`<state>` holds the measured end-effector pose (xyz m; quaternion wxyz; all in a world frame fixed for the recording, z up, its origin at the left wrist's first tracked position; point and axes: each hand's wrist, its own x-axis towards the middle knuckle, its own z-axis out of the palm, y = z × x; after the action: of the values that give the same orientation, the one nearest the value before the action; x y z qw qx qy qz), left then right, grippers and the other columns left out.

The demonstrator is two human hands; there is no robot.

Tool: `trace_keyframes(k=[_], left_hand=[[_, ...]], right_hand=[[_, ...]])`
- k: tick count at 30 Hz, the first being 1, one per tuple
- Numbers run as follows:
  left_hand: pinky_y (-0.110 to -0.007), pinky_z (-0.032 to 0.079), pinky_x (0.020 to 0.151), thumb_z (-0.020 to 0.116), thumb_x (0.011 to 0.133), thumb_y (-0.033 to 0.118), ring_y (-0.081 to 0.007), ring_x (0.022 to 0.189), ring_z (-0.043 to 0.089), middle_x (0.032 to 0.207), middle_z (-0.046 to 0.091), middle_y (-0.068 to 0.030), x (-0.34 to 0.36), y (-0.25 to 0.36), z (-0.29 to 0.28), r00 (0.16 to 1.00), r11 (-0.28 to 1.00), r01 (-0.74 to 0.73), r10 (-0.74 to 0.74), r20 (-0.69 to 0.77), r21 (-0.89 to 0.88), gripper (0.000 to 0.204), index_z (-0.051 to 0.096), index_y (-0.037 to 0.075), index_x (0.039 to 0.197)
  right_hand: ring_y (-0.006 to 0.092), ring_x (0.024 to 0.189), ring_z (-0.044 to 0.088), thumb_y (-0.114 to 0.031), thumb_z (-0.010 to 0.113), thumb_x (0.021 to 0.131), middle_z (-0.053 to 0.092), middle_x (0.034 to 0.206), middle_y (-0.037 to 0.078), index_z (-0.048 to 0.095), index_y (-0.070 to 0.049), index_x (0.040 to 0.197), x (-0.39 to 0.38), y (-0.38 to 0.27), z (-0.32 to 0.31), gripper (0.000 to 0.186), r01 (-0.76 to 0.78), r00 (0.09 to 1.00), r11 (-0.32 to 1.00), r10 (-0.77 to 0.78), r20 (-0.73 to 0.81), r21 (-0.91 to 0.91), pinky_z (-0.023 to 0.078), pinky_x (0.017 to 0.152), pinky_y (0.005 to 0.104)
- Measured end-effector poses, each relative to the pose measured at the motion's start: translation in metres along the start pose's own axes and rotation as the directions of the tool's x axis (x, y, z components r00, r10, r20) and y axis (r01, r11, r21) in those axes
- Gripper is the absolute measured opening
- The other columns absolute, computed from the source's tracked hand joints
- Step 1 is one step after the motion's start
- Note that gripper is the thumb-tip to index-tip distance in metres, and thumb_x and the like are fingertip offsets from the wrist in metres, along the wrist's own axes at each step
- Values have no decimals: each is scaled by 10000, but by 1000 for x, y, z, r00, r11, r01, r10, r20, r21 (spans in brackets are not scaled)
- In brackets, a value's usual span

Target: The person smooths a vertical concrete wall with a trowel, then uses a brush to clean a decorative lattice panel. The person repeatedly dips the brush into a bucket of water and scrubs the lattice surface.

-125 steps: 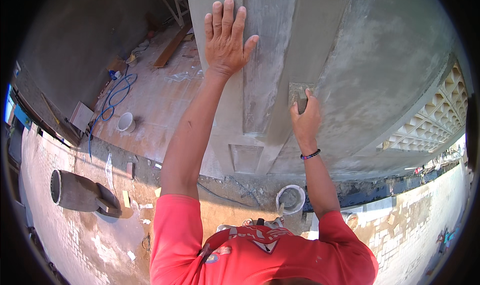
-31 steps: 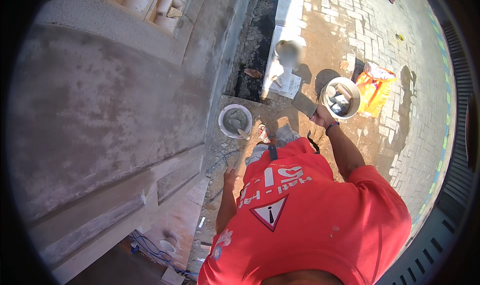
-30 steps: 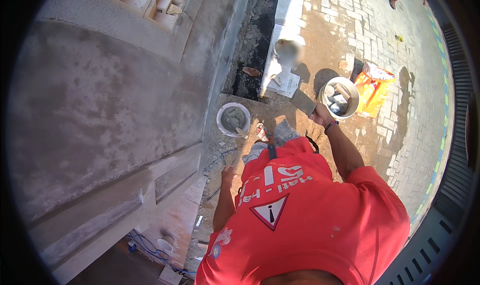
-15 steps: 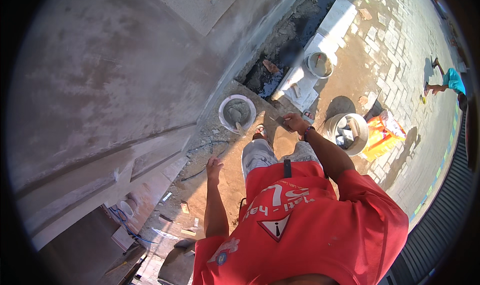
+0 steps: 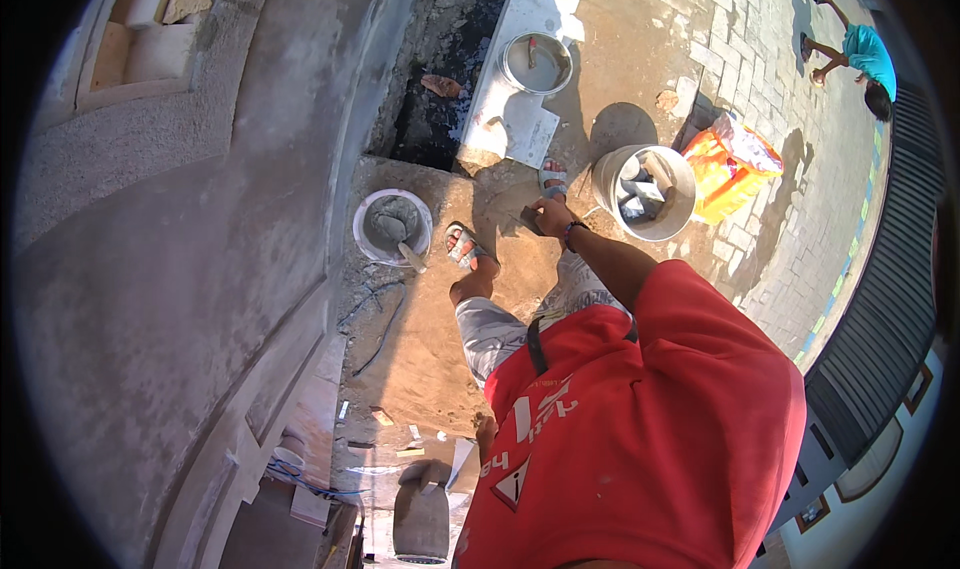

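My right hand (image 5: 550, 216) is closed around a small dark flat tool (image 5: 530, 220), low in front of my legs. The hand covers most of the tool, so its exact kind is unclear. Of my left arm only a strip of skin (image 5: 486, 436) shows at the shirt's left edge; its fingers are hidden. Left of my feet stands a pale-rimmed tub (image 5: 360, 231) of grey mortar (image 5: 385, 219), from which a trowel handle (image 5: 412, 258) sticks out. To the right of my right hand is a large beige bucket (image 5: 606, 189) with grey blocks or tools inside.
A plastered wall (image 5: 250, 239) rises on the left. Ahead runs a dark open ditch (image 5: 432, 134) beside pale slabs (image 5: 520, 19) bearing a metal pail (image 5: 568, 69). An orange sack (image 5: 718, 184) stands right; beyond, a person in turquoise (image 5: 868, 57) bends over the paving.
My view has turned, and my body has moved forward. My left hand, earlier in sight beside my legs, is now mostly hidden by my shirt. The right hand keeps its hold on the tool.
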<state>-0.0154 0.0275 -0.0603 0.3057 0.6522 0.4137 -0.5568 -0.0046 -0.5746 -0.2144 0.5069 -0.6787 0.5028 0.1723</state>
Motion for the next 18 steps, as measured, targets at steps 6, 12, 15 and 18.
trace_keyframes(k=[6,12,15,18], left_hand=[[-440,404,951,410,974,304,-317,1052,605,1302,527,-178,-94,195,75,954,963,-218,245,-174,157,513,300,92,1428],[-408,398,970,450,970,323,-278,1034,603,1304,525,-154,-118,310,101,851,854,-450,499,-165,262,506,334,103,1411],[-375,427,920,482,963,311,-234,995,611,1272,546,-137,-124,324,132,842,801,-479,535,-70,360,502,353,103,1402],[-351,440,876,506,955,296,-201,962,614,1234,569,-118,-125,315,155,860,794,-463,510,-18,393,503,366,101,1398]], right_hand=[[337,951,648,-277,651,768,679,1006,168,685,-109,1032,-24,100,-80,315,-296,929,955,295,-225,33,505,830,408],[369,991,621,-164,590,776,659,1031,198,666,-101,1062,-52,195,-110,303,-405,833,900,435,-340,160,487,838,443],[385,1000,608,-150,560,778,647,1053,205,652,-94,1073,-58,237,-115,314,-475,751,866,491,-442,155,473,850,469],[400,961,613,-158,539,792,651,1013,213,667,-74,1012,-56,243,-126,268,-474,757,863,501,-419,175,476,837,477]])
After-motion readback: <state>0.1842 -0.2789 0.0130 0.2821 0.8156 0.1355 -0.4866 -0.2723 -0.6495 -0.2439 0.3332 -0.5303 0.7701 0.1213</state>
